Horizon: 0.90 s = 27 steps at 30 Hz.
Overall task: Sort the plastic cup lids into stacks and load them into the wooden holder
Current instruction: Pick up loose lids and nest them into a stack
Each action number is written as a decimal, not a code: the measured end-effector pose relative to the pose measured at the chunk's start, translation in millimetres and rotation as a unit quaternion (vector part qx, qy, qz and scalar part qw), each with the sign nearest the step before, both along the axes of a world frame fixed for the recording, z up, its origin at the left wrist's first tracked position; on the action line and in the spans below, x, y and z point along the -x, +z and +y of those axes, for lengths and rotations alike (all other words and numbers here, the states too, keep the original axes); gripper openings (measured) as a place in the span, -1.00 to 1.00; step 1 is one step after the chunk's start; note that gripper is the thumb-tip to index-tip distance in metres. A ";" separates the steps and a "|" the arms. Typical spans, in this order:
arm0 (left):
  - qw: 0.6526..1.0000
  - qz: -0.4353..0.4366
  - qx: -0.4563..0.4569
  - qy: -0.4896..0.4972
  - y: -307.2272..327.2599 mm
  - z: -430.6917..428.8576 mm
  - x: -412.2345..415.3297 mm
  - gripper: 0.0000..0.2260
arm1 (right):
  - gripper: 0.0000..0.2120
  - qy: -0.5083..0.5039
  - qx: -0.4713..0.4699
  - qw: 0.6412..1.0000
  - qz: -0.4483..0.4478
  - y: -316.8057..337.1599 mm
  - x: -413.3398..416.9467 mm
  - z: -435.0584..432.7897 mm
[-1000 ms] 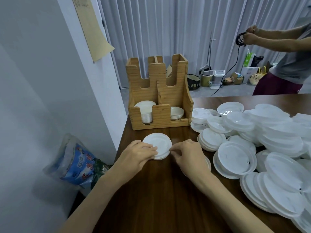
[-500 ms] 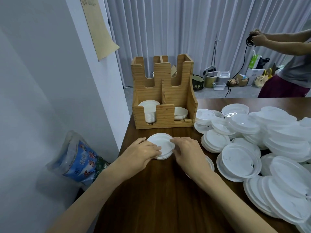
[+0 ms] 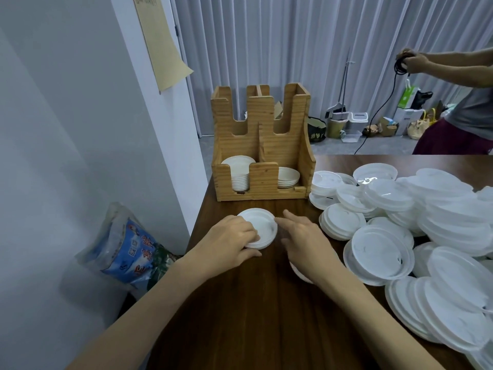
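Gripping small lid stack (image 3: 262, 225) on table (image 3: 253, 316), left hand (image 3: 229, 240) fingers curled round it; right hand (image 3: 306, 244) fingers loose, empty, just beside.

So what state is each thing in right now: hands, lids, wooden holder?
left hand: grips the small lid stack.
right hand: open, beside that stack.
small lid stack: lying flat on the table.
wooden holder: upright, partly loaded, a lid stack in each front slot.
loose lids: unsorted heap on the right.
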<state>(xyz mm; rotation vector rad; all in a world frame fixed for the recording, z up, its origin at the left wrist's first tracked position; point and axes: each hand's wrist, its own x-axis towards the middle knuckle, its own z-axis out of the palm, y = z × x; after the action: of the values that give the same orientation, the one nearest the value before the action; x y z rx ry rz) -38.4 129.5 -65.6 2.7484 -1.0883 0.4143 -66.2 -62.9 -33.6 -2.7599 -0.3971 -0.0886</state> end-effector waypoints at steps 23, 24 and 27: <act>0.979 0.028 0.201 0.022 1.8 -48.6 18.4 -0.73 | -0.60 -0.148 -0.013 0.956 -0.251 -4.4 39.3 -36.9; 0.963 0.080 0.254 0.043 5.2 -50.4 21.4 -0.72 | -0.62 -0.110 -0.026 0.958 -0.263 -5.1 39.7 -30.0; 0.890 0.233 0.386 0.065 20.0 -57.8 29.3 -0.69 | -0.70 0.018 -0.040 0.953 -0.301 -6.7 39.7 -10.7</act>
<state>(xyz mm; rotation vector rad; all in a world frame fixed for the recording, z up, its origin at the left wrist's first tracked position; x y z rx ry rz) -67.7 71.6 -45.6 2.0392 -0.4653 0.1322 -105.9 -73.6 -40.3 -2.5908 -0.5760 -0.9269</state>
